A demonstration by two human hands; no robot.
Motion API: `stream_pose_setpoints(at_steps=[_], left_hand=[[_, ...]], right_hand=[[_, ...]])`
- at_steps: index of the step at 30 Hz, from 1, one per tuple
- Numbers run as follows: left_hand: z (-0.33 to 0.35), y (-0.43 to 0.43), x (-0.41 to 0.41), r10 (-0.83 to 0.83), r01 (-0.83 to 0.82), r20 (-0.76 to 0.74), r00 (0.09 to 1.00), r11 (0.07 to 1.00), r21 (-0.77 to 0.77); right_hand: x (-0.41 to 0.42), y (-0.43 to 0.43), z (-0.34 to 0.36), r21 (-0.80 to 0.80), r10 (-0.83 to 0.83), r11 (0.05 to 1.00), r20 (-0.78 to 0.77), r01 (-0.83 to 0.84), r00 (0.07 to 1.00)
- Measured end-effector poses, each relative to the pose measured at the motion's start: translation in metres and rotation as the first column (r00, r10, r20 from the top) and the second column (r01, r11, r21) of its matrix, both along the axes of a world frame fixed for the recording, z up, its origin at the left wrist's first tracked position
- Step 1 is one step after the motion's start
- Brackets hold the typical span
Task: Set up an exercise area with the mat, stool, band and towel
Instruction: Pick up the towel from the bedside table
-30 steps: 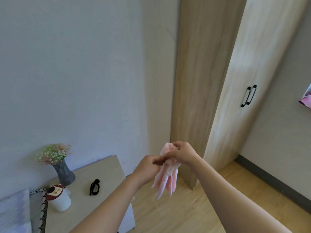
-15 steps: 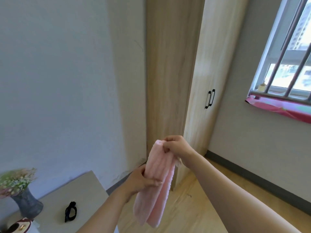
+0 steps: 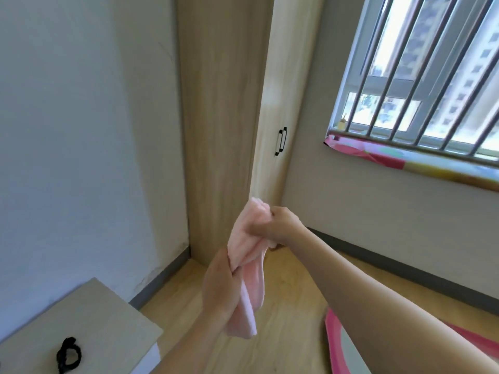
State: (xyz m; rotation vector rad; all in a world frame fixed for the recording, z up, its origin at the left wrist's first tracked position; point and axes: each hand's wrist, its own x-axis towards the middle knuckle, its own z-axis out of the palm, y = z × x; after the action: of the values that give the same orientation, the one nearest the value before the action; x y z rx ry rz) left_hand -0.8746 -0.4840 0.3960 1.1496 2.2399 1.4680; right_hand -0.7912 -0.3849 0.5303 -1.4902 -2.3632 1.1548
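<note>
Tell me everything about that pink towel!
The towel is pale pink, soft and fluffy-looking cloth, bunched up lengthwise and hanging in the air in front of the wooden wardrobe. The right hand grips its top end; the left hand grips it lower down. Its loose end dangles below, touching nothing else.

The wardrobe (image 3: 221,130) stands just beyond the fingers (image 3: 258,228), barring the way ahead; the wall (image 3: 81,130) closes off the left; below-left the bench (image 3: 89,319) carries a small black thing (image 3: 68,356); under the fingers and the hanging towel (image 3: 248,292) the floor (image 3: 291,306) lies open; rightward, room runs free to the window wall (image 3: 378,211); a mat (image 3: 330,330) edges in lower right.
</note>
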Motion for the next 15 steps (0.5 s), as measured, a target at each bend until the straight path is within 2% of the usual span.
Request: stream_pose_setpoints(at_steps=[2, 4, 7, 9, 11, 15], left_hand=[[-0.009, 0.003, 0.006, -0.071, 0.071, 0.035, 0.997, 0.997, 0.011], [-0.017, 0.008, 0.015, -0.254, 0.256, 0.170, 0.952, 0.967, 0.010], [-0.024, 0.020, 0.024, -0.446, 0.454, 0.444, 0.777, 0.886, 0.095], [-0.023, 0.024, 0.031, -0.490, 0.504, 0.534, 0.689, 0.853, 0.133], [-0.019, 0.029, 0.041, -0.527, 0.543, 0.543, 0.654, 0.827, 0.149], [-0.006, 0.043, 0.071, -0.614, 0.642, 0.447, 0.650, 0.759, 0.110]], right_hand=[[0.011, -0.002, -0.004, 0.156, -0.049, 0.987, 0.012, 0.046, 0.999], [0.032, -0.003, -0.009, 0.262, -0.097, 0.961, 0.002, 0.094, 0.995], [0.065, -0.003, -0.006, 0.265, -0.127, 0.957, 0.008, 0.120, 0.992], [0.084, -0.004, -0.001, 0.245, -0.170, 0.955, -0.004, 0.166, 0.985], [0.104, -0.002, 0.001, 0.234, -0.212, 0.948, -0.032, 0.213, 0.977], [0.139, 0.002, 0.009, 0.135, -0.253, 0.951, -0.176, 0.278, 0.951]])
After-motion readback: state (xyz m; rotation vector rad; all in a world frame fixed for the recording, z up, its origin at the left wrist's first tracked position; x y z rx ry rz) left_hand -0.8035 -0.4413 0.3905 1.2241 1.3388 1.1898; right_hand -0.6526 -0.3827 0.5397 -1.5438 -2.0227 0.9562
